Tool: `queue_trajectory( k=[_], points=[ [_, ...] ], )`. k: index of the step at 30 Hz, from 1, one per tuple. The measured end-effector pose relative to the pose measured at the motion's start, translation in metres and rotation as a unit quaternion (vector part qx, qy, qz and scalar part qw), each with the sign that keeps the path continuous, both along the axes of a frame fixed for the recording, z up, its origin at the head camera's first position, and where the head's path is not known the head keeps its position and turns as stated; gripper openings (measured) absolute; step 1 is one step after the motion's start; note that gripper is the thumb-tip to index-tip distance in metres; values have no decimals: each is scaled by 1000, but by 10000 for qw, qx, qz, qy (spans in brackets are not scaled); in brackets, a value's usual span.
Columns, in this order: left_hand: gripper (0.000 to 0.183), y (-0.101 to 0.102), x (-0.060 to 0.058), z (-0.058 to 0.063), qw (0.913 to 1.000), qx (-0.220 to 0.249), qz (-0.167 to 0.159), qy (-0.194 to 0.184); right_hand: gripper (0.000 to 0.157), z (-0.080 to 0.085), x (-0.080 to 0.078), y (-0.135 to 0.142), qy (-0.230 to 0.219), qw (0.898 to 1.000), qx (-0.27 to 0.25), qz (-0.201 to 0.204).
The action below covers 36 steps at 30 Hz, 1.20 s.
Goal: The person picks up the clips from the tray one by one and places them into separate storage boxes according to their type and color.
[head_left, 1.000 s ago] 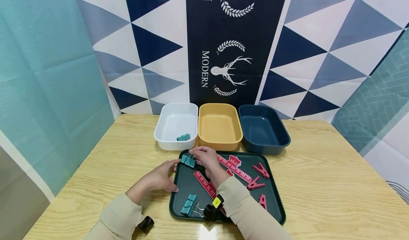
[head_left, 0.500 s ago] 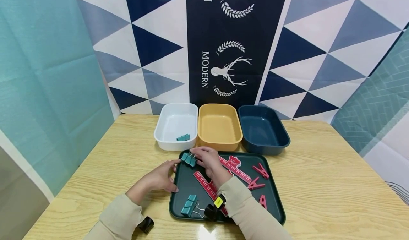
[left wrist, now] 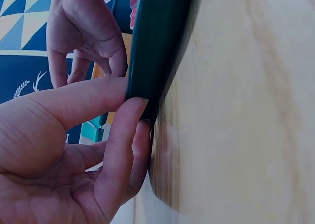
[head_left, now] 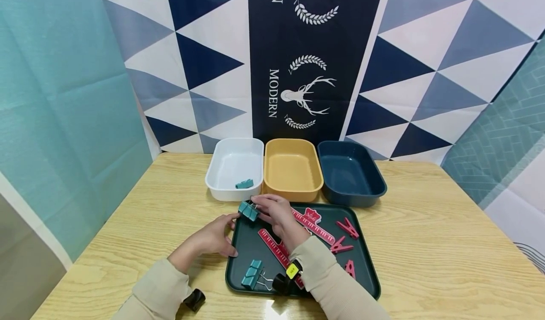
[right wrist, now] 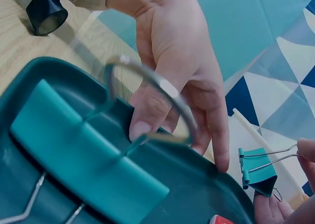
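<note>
My right hand [head_left: 278, 216] pinches a teal binder clip [head_left: 248, 211] by a wire handle, at the far left corner of the dark green tray [head_left: 247, 246]. In the right wrist view that binder clip [right wrist: 259, 170] appears tilted, its body clear of the fingertips. My left hand [head_left: 213, 237] grips the tray's left rim; the left wrist view has its thumb and fingers around the tray edge [left wrist: 157, 42]. Another teal binder clip [head_left: 252, 275] lies near the tray's front left. One more teal binder clip [head_left: 244, 183] sits inside the white container [head_left: 215, 168].
Beside the white container stand a yellow container [head_left: 294, 196] and a dark blue one [head_left: 353, 199]. The tray also bears red strips with a piano-key pattern [head_left: 321, 233], partly behind my right arm, and pink clothespins [head_left: 348, 227] on the right.
My right hand has shifted slightly left with the binder clip, which now sits over the tray's corner rim. My left hand keeps its place on the rim.
</note>
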<state>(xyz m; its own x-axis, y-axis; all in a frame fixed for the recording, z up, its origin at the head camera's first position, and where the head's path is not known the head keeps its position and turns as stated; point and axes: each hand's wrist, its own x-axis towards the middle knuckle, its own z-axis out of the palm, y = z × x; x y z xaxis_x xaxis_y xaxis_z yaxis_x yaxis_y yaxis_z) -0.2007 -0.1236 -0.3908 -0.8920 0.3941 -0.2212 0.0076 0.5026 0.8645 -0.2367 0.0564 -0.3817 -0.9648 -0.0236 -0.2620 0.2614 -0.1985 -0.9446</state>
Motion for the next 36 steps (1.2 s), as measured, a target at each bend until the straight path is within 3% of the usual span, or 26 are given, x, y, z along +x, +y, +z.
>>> queue_trajectory(
  k=[24, 36],
  points=[
    [96, -1, 1, 1, 10000, -11, -14, 8, 10, 19, 1, -13, 595, 9977, -104, 291],
    [95, -2, 0, 0, 9996, 220, -146, 29, 11, 26, -3, -18, 729, 9968, -165, 279]
  ],
)
